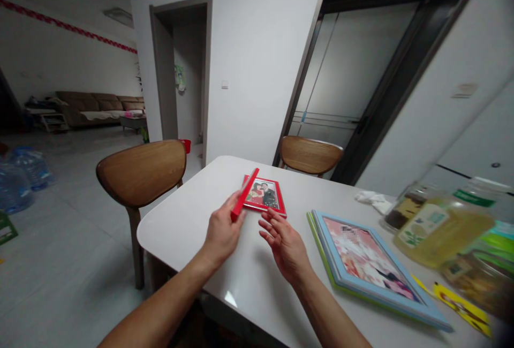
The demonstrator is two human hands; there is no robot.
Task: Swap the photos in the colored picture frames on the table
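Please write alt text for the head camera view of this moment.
A person's left hand holds a red frame strip beside a red-framed photo on a white table, with the open right hand near the photo. A blue-framed picture and a bottle of yellow liquid lie to the right.

A person's left hand grips a slim bar above a table, the bar's upper end crossing in front of a small picture frame that lies on the tabletop. The right hand sits open just before that frame. To the right, a larger picture frame lies on top of a second frame. Beyond them stand a jar and a bottle, with a cloth behind. 2 chairs stand at the table, 1 at left, 1 behind. Water jugs sit on the floor at left; a sofa lies farther back.
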